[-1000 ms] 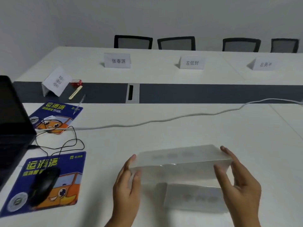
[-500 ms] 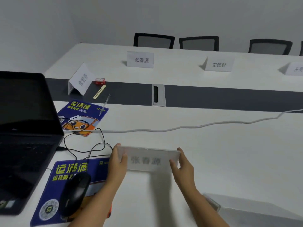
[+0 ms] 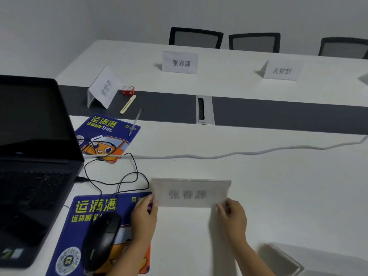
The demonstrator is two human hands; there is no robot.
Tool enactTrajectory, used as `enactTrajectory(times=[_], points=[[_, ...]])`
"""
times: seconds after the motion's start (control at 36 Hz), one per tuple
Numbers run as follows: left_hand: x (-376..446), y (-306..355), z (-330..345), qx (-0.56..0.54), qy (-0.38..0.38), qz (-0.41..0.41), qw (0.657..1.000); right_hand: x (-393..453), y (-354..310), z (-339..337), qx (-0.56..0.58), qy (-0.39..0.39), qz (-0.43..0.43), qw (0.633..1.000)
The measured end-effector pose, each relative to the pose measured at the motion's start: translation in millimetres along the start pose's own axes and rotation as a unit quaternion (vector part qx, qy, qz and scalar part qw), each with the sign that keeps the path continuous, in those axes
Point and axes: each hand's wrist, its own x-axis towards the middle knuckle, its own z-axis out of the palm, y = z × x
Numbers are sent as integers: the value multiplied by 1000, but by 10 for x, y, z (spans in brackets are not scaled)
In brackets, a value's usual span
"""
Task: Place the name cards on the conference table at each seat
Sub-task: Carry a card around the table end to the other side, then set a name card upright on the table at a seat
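Item one, the white conference table, which fills my view. At 9 o'clock sits an open black laptop; at 7 o'clock a blue mouse pad carries a black mouse. At 6 o'clock stands the name card in its clear holder, upright on the table, printed face toward me. My left hand pinches its left lower corner, fingers curled; my right hand pinches the right lower corner likewise. At 12 o'clock, across the dark centre strip, two more cards stand before chairs.
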Motion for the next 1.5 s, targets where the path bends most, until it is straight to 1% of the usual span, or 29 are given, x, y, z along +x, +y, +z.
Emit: enactTrajectory(times=[0.17, 0.25, 0.36, 0.53, 0.72, 0.78, 0.86, 0.92, 0.94, 1.03, 1.11, 1.17, 1.22, 1.25, 1.31, 1.33, 1.42, 1.5], points=[[-31, -44, 20, 19, 28, 28, 999, 96, 14, 57, -14, 10, -8, 1000], [-28, -25, 29, 23, 34, 27, 999, 81, 32, 88, -10, 24, -20, 999], [-7, -7, 44, 29, 30, 13, 999, 54, 41, 105, -10, 32, -44, 998], [-19, -19, 31, 47, 22, 18, 998, 68, 79, 131, -10, 40, -40, 998], [-10, -31, 16, 55, 0, 5, 998, 37, 74, 103, -6, 13, -23, 1000], [4, -31, -6, 41, -14, -14, 999, 39, 57, 71, -10, -8, -18, 1000], [8, -11, -60, -21, -48, -46, 998, -22, 26, -1, -5, -36, -21, 999], [-56, 11, -101, -53, -46, -53, 996, -126, -11, -77, 21, -44, -10, 999], [-111, 6, -112, -51, -40, -47, 997, -200, -25, -121, 35, -44, -1, 998], [-371, -32, -109, -22, -48, -22, 998, -474, 9, -258, 71, -15, -8, 997], [-707, -40, -71, -30, -106, -9, 994, -797, 132, -393, 110, 25, -28, 993], [-952, -34, -25, -38, -138, 17, 990, -1002, 234, -512, 115, 55, -48, 991], [-1180, -14, 56, -43, -155, 76, 984, -1190, 369, -645, 105, 87, -71, 988], [-1279, 25, 95, -52, -177, 97, 978, -1288, 441, -727, 95, 104, -82, 987], [-1460, 170, 167, -74, -231, 104, 965, -1471, 595, -923, 78, 140, -99, 982], [-1544, 259, 220, -84, -244, 103, 961, -1544, 655, -1031, 78, 160, -102, 979], [-1763, 537, 443, -96, -240, 143, 955, -1697, 848, -1405, 65, 218, -110, 968], [-1924, 779, 698, -99, -258, 177, 945, -1663, 994, -1891, 35, 264, -65, 962]])
